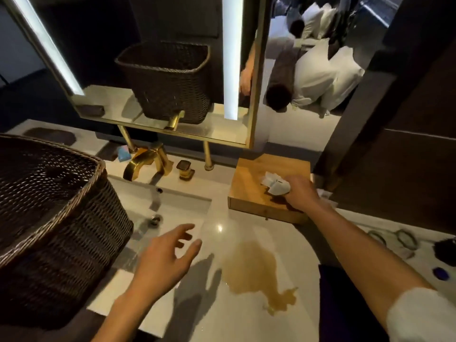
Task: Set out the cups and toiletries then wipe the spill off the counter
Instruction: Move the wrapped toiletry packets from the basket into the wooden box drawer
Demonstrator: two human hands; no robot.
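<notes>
A brown liquid spill (256, 272) spreads over the white counter (222, 317) in front of me. My right hand (299, 193) reaches over a wooden tray (249, 193) at the back right and grips a bunch of white toiletry packets (276, 185). Over the sink's near edge hovers my left hand (167, 257), fingers spread and holding nothing. A large dark wicker basket (54, 213) stands at the left. No cups can be made out.
A gold faucet (145, 164) and gold handle (185, 169) stand behind the sink (172, 208). A framed mirror (158, 70) hangs above. Glass rims (394, 238) and small dark items (444, 250) lie at the right. A dark cloth (345, 292) lies under my right forearm.
</notes>
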